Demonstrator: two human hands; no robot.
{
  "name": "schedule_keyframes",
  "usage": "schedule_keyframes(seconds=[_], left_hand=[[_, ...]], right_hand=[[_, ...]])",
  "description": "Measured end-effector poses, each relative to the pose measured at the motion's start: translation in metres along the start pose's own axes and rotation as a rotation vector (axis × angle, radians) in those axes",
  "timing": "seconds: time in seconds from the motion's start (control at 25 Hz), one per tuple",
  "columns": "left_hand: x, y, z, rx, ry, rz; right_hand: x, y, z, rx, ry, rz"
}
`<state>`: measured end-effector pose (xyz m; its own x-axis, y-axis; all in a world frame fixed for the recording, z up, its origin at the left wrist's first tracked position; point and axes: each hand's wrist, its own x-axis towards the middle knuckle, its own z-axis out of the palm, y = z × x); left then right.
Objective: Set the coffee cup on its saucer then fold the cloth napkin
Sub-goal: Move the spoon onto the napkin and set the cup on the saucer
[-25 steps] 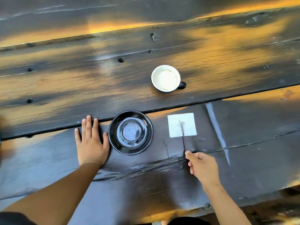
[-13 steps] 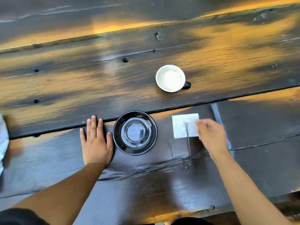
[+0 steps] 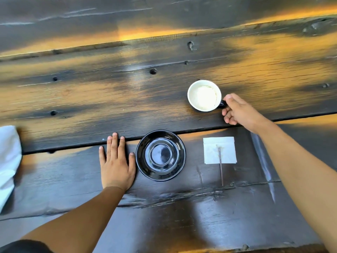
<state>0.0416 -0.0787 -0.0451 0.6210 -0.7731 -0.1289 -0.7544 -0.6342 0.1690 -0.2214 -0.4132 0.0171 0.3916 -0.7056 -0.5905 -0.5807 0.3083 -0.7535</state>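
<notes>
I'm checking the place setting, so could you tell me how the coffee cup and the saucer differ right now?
The coffee cup is white inside; the saucer is glossy black. The cup sits on the far plank with the right hand at its handle; the saucer lies empty on the near plank beside the flat left hand. Both rest on the wooden table.

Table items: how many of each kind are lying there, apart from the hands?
Cup: 1
Saucer: 1
Small white paper napkin: 1
Thin stirrer stick: 1
White cloth at the left edge: 1
Total: 5
</notes>
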Motion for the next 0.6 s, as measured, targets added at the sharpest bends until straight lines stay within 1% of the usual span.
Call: schedule_keyframes(seconds=[0.12,0.24,0.6], left_hand=[[0.0,-0.001,0.0,0.006,-0.004,-0.002],[0.001,-0.001,0.001,0.009,-0.007,-0.002],[0.001,-0.001,0.002,0.036,-0.003,0.005]], right_hand=[[0.007,0.003,-0.007,0.029,-0.156,0.023],[0.013,0.005,-0.01,0.076,-0.233,0.02],[0.003,0.006,0.0,0.012,-0.175,-0.087]])
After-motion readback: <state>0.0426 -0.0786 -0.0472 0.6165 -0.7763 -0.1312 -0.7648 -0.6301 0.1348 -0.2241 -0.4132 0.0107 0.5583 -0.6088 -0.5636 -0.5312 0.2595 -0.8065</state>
